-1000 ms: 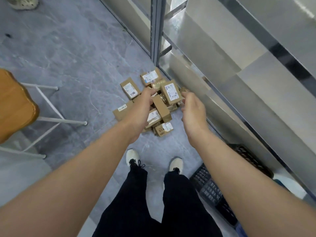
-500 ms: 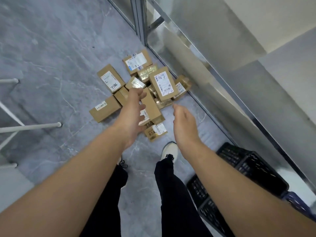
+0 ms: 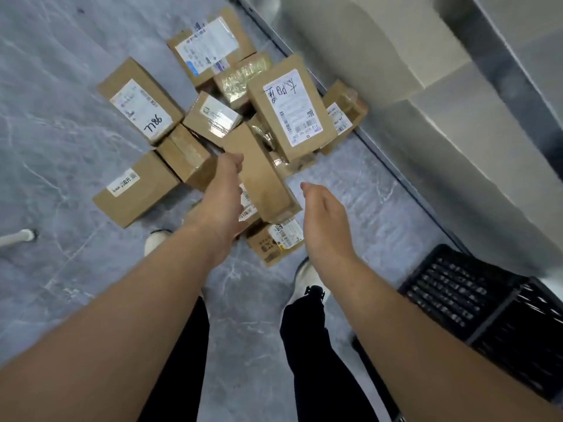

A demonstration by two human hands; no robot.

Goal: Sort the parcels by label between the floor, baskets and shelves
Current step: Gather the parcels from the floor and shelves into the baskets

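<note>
Over floor point(image 3: 54, 269) pile | left hand point(image 3: 221, 202), right hand point(image 3: 326, 222): both hands spread, empty | parcels point(image 3: 292, 108): about eleven | black baskets point(image 3: 451, 289): two

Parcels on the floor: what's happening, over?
Left hand open, by the plain long parcel. Right hand open, holding nothing. Other parcels packed around it.

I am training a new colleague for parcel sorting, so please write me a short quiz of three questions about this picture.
1. True or false: the right hand holds a parcel.
2. Where is the black basket? A) on top of the pile B) on the floor at the person's right C) on a shelf
3. Fill in: the parcel pile lies on the grey ___.
Key: 1 false; 2 B; 3 floor.
</note>
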